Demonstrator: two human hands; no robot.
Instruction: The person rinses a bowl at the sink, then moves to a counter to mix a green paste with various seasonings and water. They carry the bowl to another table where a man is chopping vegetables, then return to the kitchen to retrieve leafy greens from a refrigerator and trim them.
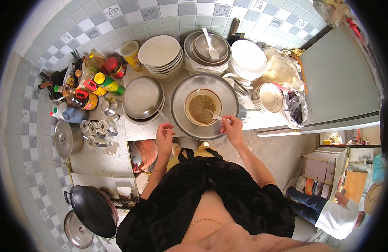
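Note:
My right hand (232, 128) grips the handle of a white spoon (216, 117). The spoon's bowl end dips into brown, speckled liquid (199, 108) in a cream bowl with a dark rim line (189, 118). Beneath that bowl is a wide, round stainless-steel tray (194, 131), which reaches past the counter's front edge. My left hand (164, 134) hovers at the counter edge left of the tray, its fingers loosely curled and nothing visible in them. Just beyond it, a pale, see-through handle (163, 116) sticks out beside an upturned metal basin (142, 96).
Stacked bowls (159, 52), metal basins (189, 41) and white plates (249, 60) line the tiled wall. A cleaver (234, 30) stands behind them. Sauce bottles (107, 83) crowd the left corner. A wok (93, 211) is at lower left. Another person (335, 214) stands at right.

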